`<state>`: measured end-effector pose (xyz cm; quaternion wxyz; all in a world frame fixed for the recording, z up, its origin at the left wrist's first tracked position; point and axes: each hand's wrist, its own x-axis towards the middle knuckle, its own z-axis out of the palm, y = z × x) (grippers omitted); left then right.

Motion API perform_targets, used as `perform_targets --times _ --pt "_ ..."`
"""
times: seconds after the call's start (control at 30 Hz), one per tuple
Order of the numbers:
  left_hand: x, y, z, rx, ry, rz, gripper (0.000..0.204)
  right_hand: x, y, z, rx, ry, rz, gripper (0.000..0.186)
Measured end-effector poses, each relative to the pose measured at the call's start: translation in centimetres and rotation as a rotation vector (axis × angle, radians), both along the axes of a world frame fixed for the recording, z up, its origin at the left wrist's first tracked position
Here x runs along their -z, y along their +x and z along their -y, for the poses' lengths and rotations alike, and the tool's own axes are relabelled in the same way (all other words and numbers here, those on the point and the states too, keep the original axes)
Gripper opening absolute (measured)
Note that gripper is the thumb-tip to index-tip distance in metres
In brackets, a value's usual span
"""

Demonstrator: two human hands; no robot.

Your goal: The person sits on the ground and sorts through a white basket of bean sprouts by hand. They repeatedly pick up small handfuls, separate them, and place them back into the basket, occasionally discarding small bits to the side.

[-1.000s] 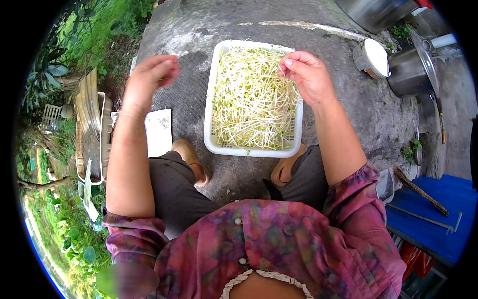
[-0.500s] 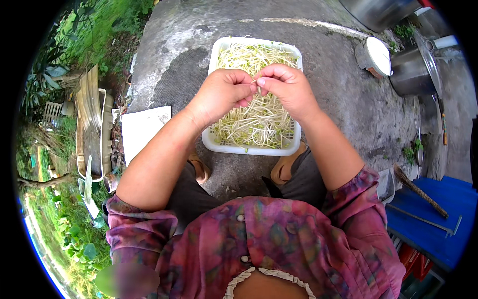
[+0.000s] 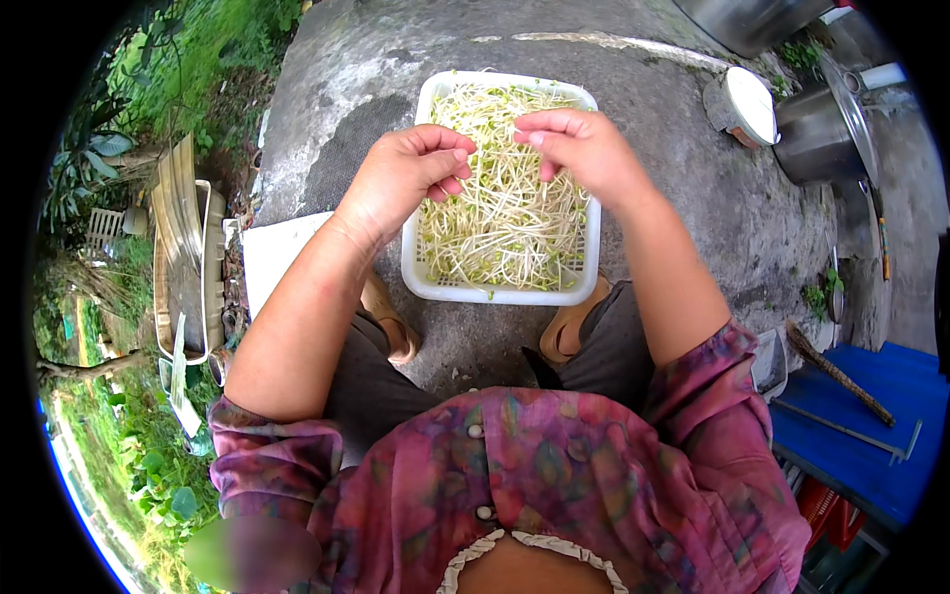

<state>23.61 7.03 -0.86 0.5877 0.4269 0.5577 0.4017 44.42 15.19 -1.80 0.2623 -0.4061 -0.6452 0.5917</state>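
Observation:
A white plastic basket (image 3: 500, 295) stands on the ground before me, filled with pale bean sprouts (image 3: 505, 233) that have yellow-green heads. Over its left side hovers my left hand (image 3: 421, 168), thumb and forefinger pinched together. Across from it, above the upper right of the sprouts, my right hand (image 3: 579, 150) is likewise closed in a pinch. A gap separates the hands, and sprouts show between them. Whatever sits between either set of fingertips is too small to make out against the sprouts.
A white board (image 3: 282, 259) lies left of the basket. Further left is a beige crate (image 3: 210, 267). At the right stand a white bucket (image 3: 747, 107) and a metal pot (image 3: 816, 139). A brush-like bundle (image 3: 841, 376) lies on a blue surface (image 3: 811, 445).
My hands were together at the fingertips over the sprouts. They have since drawn apart, the left one to the left and the right one to the right.

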Motion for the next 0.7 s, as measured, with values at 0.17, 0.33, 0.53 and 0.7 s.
perform_targets --times 0.17,0.33,0.53,0.7 --pt "0.0 -1.3 0.3 -0.017 0.044 -0.064 0.017 0.5 2.5 -2.6 0.131 0.103 0.239 0.021" --pt "-0.2 -2.6 0.4 -0.033 0.080 -0.110 0.018 1.4 4.0 -3.6 0.226 0.137 0.264 0.013" --pt "-0.3 -3.6 0.4 -0.066 0.105 -0.135 0.018 2.0 4.9 -3.9 0.081 0.218 0.607 0.005" --pt "-0.8 -4.1 0.5 -0.092 0.132 -0.188 0.018 2.3 3.8 -2.9 0.033 0.276 0.477 0.007"
